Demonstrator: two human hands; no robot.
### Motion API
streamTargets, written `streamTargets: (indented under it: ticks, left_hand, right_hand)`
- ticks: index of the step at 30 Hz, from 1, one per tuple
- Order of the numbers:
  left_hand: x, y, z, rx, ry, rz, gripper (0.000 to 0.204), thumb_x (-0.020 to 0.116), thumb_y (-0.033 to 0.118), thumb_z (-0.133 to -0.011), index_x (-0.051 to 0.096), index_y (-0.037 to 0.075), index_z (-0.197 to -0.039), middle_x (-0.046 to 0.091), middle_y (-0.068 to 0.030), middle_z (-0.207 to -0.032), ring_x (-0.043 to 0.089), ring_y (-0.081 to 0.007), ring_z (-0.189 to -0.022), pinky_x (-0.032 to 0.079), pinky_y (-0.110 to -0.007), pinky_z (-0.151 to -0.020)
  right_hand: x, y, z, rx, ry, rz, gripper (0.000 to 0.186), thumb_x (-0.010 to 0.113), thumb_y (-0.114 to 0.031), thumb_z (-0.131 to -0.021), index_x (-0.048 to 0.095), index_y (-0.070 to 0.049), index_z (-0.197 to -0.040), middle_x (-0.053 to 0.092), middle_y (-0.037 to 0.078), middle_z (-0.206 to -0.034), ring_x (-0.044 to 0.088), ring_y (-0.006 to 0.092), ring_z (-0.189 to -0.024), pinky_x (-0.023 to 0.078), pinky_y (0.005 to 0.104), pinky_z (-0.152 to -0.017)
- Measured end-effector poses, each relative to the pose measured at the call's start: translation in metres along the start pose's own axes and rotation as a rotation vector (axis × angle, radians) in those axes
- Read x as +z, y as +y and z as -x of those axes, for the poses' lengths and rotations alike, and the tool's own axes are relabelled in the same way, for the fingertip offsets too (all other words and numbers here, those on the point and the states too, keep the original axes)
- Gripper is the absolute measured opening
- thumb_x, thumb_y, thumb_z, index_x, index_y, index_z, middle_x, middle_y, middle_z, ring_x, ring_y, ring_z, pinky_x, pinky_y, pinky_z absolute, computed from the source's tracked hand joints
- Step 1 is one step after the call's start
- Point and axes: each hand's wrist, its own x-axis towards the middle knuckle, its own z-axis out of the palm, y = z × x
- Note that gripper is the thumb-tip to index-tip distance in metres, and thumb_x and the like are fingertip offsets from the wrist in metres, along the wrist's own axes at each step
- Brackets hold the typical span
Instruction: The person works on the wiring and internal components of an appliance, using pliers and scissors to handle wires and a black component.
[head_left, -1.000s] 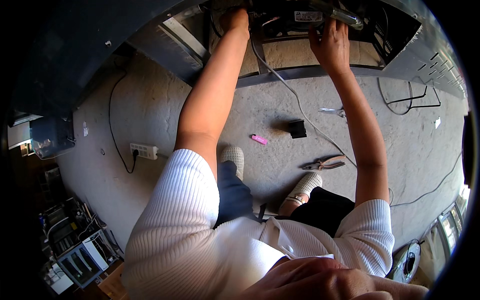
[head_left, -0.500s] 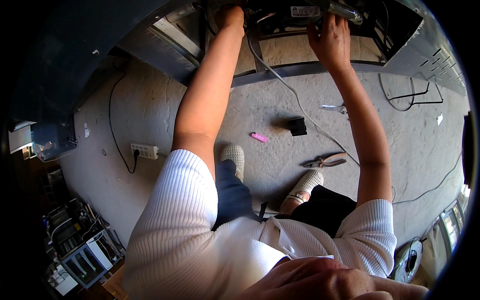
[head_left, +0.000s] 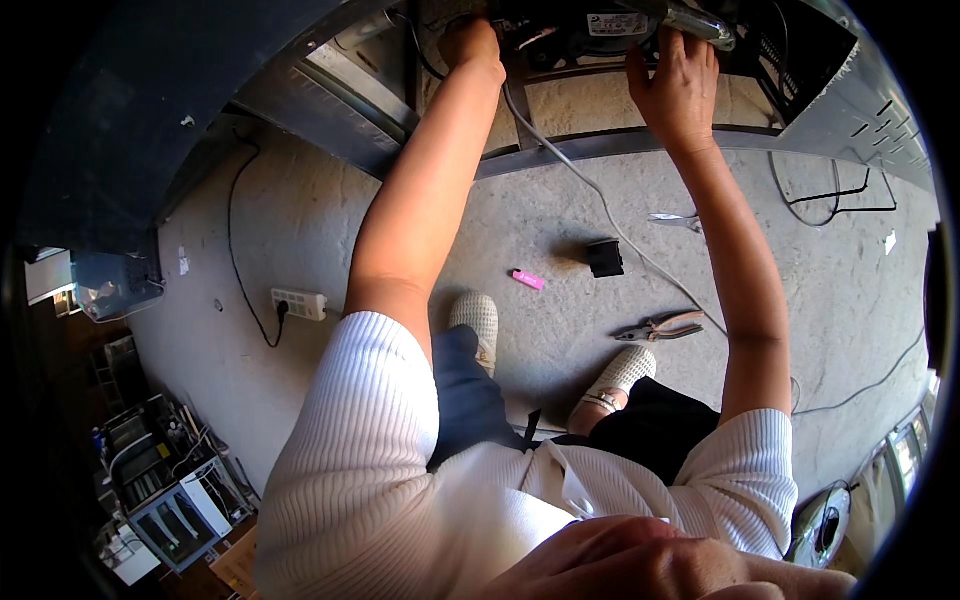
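Both arms reach forward into a dark open metal cabinet (head_left: 340, 95) at the top of the head view. My left hand (head_left: 470, 42) is closed near the cabinet's inner left side, beside a grey cable; whatever its fingers grip is hidden. My right hand (head_left: 682, 92) has its thumb spread and its fingers stretched up to a silvery tube-like part (head_left: 700, 24), the fingertips partly hidden by it. Between the hands sits a black unit with a white label (head_left: 617, 25). The grey cable (head_left: 575, 172) runs from near my left hand down across the floor.
On the concrete floor lie pliers (head_left: 660, 327), a pink lighter-like piece (head_left: 528, 280), a black box-shaped part (head_left: 605, 258) and scissors (head_left: 675, 220). A white power strip (head_left: 298, 304) with a black plug is at left. A bent black wire frame (head_left: 850, 200) lies at right.
The whole view has shifted slightly, so everything appears a little lower and farther right. Both hands stay at about the same spots in the cabinet.
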Motion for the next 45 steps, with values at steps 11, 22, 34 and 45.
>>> streamTargets:
  ticks: [11, 22, 34, 45]
  left_hand:
    - [-0.004, 0.011, 0.006, -0.067, -0.083, 0.053, 0.014, 0.063, 0.014, -0.084, 0.063, 0.011, -0.071, 0.059, -0.0028, -0.061, 0.054, -0.014, -0.05, 0.04, -0.03, -0.044]
    - [-0.003, 0.004, 0.016, 0.07, 0.067, -0.086, 0.021, 0.068, 0.019, -0.083, 0.069, -0.001, -0.089, 0.07, -0.0103, -0.081, 0.065, -0.02, -0.069, 0.05, -0.035, -0.06]
    - [0.003, -0.008, 0.017, 0.091, 0.08, 0.122, 0.032, 0.07, 0.018, -0.084, 0.068, -0.005, -0.105, 0.072, -0.0128, -0.106, 0.068, -0.0239, -0.093, 0.054, -0.036, -0.083]
    - [0.01, 0.0, 0.024, -0.006, 0.07, 0.156, 0.028, 0.069, 0.017, -0.085, 0.068, -0.004, -0.104, 0.072, -0.0119, -0.103, 0.068, -0.0232, -0.09, 0.054, -0.035, -0.081]
  right_hand:
    - [0.0, 0.002, 0.002, 0.01, -0.015, 0.003, 0.049, 0.071, -0.026, -0.085, 0.054, -0.002, -0.123, 0.056, 0.021, -0.103, 0.057, 0.0396, -0.09, 0.047, 0.0483, -0.077]
    - [-0.001, -0.004, -0.002, 0.025, 0.028, -0.099, 0.047, 0.071, -0.022, -0.084, 0.054, -0.003, -0.124, 0.056, 0.023, -0.107, 0.059, 0.0428, -0.091, 0.05, 0.0492, -0.076]
    - [0.001, 0.0, 0.002, 0.053, -0.015, -0.115, 0.044, 0.07, -0.023, -0.085, 0.054, -0.005, -0.122, 0.056, 0.023, -0.11, 0.061, 0.0427, -0.088, 0.051, 0.0496, -0.074]
    - [0.002, 0.003, 0.004, 0.058, -0.025, -0.092, 0.039, 0.07, -0.023, -0.084, 0.057, -0.005, -0.116, 0.057, 0.022, -0.106, 0.062, 0.0408, -0.085, 0.052, 0.0485, -0.073]
